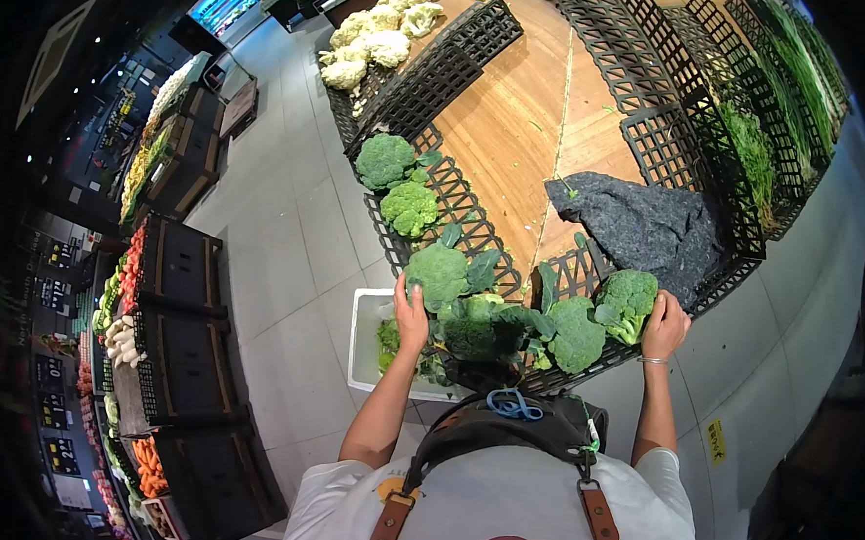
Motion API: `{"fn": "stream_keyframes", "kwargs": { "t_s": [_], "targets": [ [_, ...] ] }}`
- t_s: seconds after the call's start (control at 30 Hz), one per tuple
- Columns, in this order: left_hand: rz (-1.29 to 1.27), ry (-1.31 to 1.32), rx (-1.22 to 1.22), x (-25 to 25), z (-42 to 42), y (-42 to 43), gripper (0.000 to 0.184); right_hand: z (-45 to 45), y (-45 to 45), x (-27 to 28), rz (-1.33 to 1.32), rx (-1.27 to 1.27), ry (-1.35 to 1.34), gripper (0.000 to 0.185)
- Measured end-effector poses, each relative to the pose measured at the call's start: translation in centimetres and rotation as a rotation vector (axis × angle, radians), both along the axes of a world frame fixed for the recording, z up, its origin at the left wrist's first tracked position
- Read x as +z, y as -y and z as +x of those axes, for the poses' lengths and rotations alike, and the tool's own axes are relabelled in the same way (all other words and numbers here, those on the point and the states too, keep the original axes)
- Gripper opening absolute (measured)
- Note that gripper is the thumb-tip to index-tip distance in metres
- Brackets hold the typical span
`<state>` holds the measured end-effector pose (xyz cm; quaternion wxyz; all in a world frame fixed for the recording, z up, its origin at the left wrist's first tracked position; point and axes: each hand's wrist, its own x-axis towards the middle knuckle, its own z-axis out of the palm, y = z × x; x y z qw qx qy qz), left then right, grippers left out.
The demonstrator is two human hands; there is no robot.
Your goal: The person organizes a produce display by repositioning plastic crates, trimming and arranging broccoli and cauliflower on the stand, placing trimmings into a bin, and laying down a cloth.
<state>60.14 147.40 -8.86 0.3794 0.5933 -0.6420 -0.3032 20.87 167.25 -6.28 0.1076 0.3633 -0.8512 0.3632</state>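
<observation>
My left hand [410, 316] grips a broccoli head [436, 273] by its left side, thumb in front. Some of the fingers are hidden. Over on the right, my right hand [665, 328] is closed around the edge of another broccoli head [631, 296]; its fingertips are partly out of sight. Between the hands lie more broccoli heads, one of them a rounded broccoli [576, 334] with dark leaves beside it. Farther up the left edge of the display sit two broccoli heads, a darker one [384, 161] and a lighter one [409, 208].
A white foam box [358, 349] with greens inside stands below my left hand. Dark cloth [650, 228] lies bunched on the wooden board [504, 127]. Black plastic grids [460, 208] edge the display. Cauliflowers [385, 48] are at the far left, leafy greens [749, 155] at right.
</observation>
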Motion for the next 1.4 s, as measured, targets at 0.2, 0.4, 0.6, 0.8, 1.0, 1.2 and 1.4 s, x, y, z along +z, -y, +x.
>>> {"fn": "stream_keyframes", "kwargs": {
  "t_s": [0.2, 0.4, 0.6, 0.8, 1.0, 1.2, 1.4],
  "targets": [
    [-0.004, -0.011, -0.005, -0.1, 0.0, 0.1, 0.053, 0.1, 0.0, 0.2, -0.018, 0.004, -0.016, 0.019],
    [-0.001, -0.017, -0.003, -0.3, 0.1, 0.1, 0.053, 0.1, 0.0, 0.4, -0.024, 0.005, -0.007, 0.018],
    [-0.012, -0.041, 0.004, -0.6, 0.2, 0.2, 0.051, 0.3, 0.1, 0.7, -0.023, -0.005, 0.009, 0.017],
    [-0.017, -0.053, 0.012, -0.3, 0.0, 0.0, 0.049, 0.3, 0.1, 1.0, -0.014, 0.0, -0.005, 0.017],
    [-0.003, -0.085, 0.0, -0.7, 0.3, 0.1, 0.049, -1.8, 1.7, 3.4, -0.213, 0.075, 0.284, 0.017],
    [0.027, -0.111, 0.004, 0.0, 0.0, -0.1, 0.049, -6.9, 10.6, 8.4, -0.076, 0.213, 0.076, 0.037],
    [0.033, -0.111, -0.005, -0.2, 0.1, -0.1, 0.047, -14.1, 22.5, 6.2, 0.151, -0.019, 0.14, 0.059]
  ]
}}
